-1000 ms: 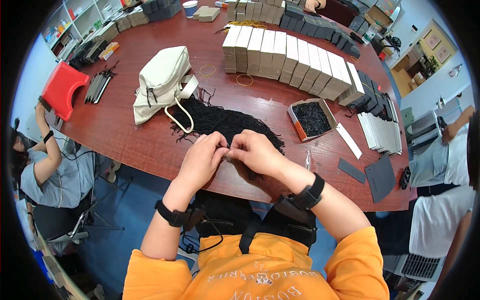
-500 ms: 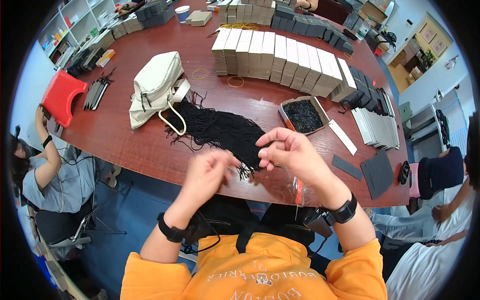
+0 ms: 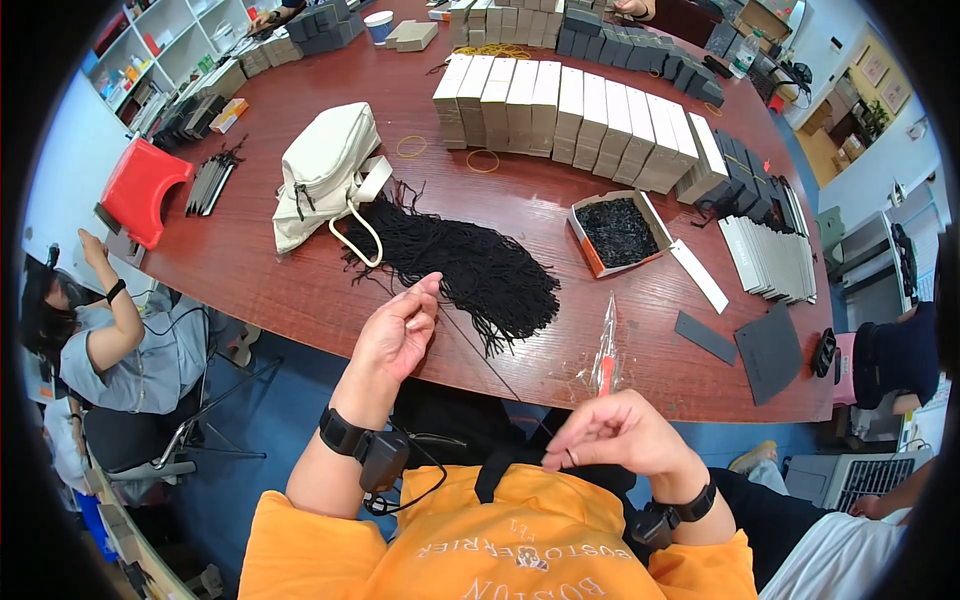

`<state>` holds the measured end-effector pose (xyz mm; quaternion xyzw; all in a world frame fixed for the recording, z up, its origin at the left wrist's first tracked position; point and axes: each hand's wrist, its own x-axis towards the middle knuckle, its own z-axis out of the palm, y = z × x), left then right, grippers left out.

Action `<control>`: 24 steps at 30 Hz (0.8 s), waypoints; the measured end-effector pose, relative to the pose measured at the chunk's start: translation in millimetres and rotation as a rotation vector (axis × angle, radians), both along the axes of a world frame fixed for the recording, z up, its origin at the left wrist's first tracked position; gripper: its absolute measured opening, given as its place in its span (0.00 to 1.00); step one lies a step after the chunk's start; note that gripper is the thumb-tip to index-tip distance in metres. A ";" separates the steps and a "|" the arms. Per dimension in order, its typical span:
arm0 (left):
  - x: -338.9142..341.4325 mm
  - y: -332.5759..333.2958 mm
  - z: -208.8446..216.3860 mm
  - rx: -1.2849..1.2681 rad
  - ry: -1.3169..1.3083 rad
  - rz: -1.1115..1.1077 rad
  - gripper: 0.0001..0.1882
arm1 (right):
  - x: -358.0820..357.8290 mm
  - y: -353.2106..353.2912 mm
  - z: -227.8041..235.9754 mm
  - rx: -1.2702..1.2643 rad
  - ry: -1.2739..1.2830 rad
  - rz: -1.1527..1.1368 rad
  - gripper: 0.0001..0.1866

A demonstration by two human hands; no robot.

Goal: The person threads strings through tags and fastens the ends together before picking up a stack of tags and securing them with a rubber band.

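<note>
Grip pinched on both hands, left hand [image 3: 398, 332] raised, right hand [image 3: 612, 435] drawn back, stretching a black cord [image 3: 490, 362].

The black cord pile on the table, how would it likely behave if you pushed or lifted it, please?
The cord pile is probably floppy and light: thin loose strands fan out flat. It would likely snag or shed strands, since frayed ends stick out at its edges.

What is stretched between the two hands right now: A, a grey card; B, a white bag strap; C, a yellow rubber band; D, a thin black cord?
D: a thin black cord runs taut from the raised left hand down to the pinching right hand, beside the pile of black cords on the table.
</note>
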<state>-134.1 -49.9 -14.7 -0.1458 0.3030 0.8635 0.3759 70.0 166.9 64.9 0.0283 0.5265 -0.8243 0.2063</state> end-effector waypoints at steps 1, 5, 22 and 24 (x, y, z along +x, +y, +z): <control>0.0 -2.3 0.8 -0.005 0.001 0.004 0.16 | 4.8 0.1 -4.6 -0.060 -0.023 -0.052 0.08; 9.1 -0.7 9.9 -0.038 0.111 0.004 0.14 | 20.6 1.9 -23.8 -0.275 -0.003 -0.261 0.06; 69.8 70.9 46.9 -0.060 0.205 -0.313 0.10 | -2.1 27.2 11.8 0.100 0.195 -0.803 0.06; 80.8 80.1 40.4 -0.069 0.194 -0.397 0.10 | -11.7 13.3 17.1 0.339 0.058 -0.600 0.06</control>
